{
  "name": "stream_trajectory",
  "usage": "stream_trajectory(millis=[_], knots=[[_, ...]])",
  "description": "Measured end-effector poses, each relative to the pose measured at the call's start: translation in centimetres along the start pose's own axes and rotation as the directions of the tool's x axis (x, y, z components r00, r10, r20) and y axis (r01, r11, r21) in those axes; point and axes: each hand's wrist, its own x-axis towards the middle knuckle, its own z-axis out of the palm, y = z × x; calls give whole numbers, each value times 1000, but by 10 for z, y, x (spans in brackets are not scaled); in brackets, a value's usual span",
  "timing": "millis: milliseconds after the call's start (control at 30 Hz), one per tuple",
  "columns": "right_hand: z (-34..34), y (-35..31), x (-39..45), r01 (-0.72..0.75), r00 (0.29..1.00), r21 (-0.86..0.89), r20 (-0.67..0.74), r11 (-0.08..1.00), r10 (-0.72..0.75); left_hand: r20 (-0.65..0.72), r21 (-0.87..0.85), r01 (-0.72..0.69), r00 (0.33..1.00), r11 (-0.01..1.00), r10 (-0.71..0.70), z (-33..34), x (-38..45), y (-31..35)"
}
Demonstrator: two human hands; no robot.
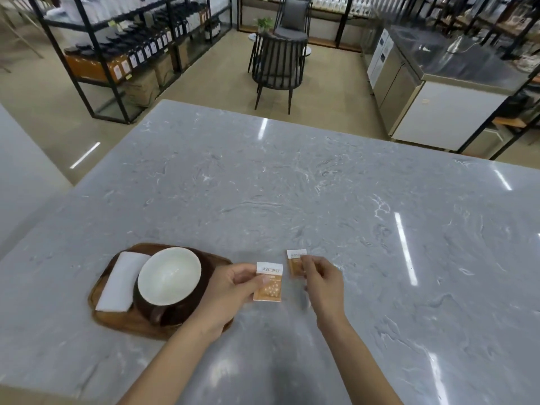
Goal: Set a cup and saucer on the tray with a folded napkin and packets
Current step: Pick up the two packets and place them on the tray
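Note:
A wooden tray (117, 323) lies near the counter's front left. On it a brown cup with a white inside (169, 276) stands on a dark saucer (201, 287). A folded white napkin (121, 283) lies along the tray's left side. My left hand (230, 290) reaches over the tray's right edge and pinches an orange-and-white packet (270, 285) just right of the tray. My right hand (321, 282) holds a second, smaller-looking packet (295, 263) by its right edge, a little farther back. Both packets are off the tray.
The grey marble counter (292, 185) stretches wide behind and to the right of the tray. Beyond it stand a dark chair (277, 65), black shelving with bottles (122, 54) at the left, and a steel counter unit (432, 83) at the right.

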Motion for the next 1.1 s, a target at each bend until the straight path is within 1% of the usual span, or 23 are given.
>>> stream_trajectory(millis=[67, 133, 200, 267, 333, 433, 500, 600, 667, 733, 767, 833, 900, 1033, 1100], knots=[[-4, 2, 17, 58, 997, -189, -31, 980, -65, -31, -12, 10, 999, 1000, -10, 3, -4, -7], [-5, 4, 32, 36, 999, -364, 9, 931, -35, -86, -15, 17, 996, 1000, -18, 6, -7, -12], [-2, 5, 45, 22, 999, -503, 39, 864, -3, -141, -28, 12, 990, 1000, -16, 8, -9, -17], [3, 7, 50, 47, 998, -575, 59, 817, -16, -175, -48, -3, 984, 999, -5, 9, -12, -21], [6, 10, 53, 64, 997, -586, 73, 808, -25, -198, -62, -10, 980, 998, -3, 9, -16, -24], [7, 12, 57, 61, 996, -547, 92, 835, -13, -238, -89, -6, 971, 996, -16, 8, -19, -27], [6, 10, 57, 71, 993, -478, 121, 876, -14, -263, -94, -1, 964, 996, -24, 8, -20, -27], [-2, 1, 46, 89, 979, -295, 200, 951, -29, -296, -116, -9, 955, 993, -26, 8, -20, -26], [-8, -7, 33, 48, 960, -120, 279, 992, -13, -311, -123, -16, 950, 992, -23, 10, -19, -27], [-13, -16, 18, -3, 936, 21, 352, 1000, -5, -312, -119, -27, 950, 992, -12, 12, -18, -28], [-15, -19, 9, -24, 923, 63, 384, 998, -3, -309, -120, -31, 951, 992, -7, 13, -18, -28], [-18, -23, -9, -46, 898, 82, 440, 996, 5, -294, -134, -47, 956, 990, 5, 16, -19, -27], [-20, -24, -24, -45, 887, 81, 462, 996, 3, -277, -141, -64, 961, 988, 23, 18, -21, -25], [-30, -25, -36, -59, 918, 124, 396, 991, 5, -285, -120, -73, 958, 990, 36, 15, -26, -24], [-34, -26, -39, -82, 920, 163, 391, 983, 12, -287, -110, -74, 957, 991, 40, 12, -29, -25]])
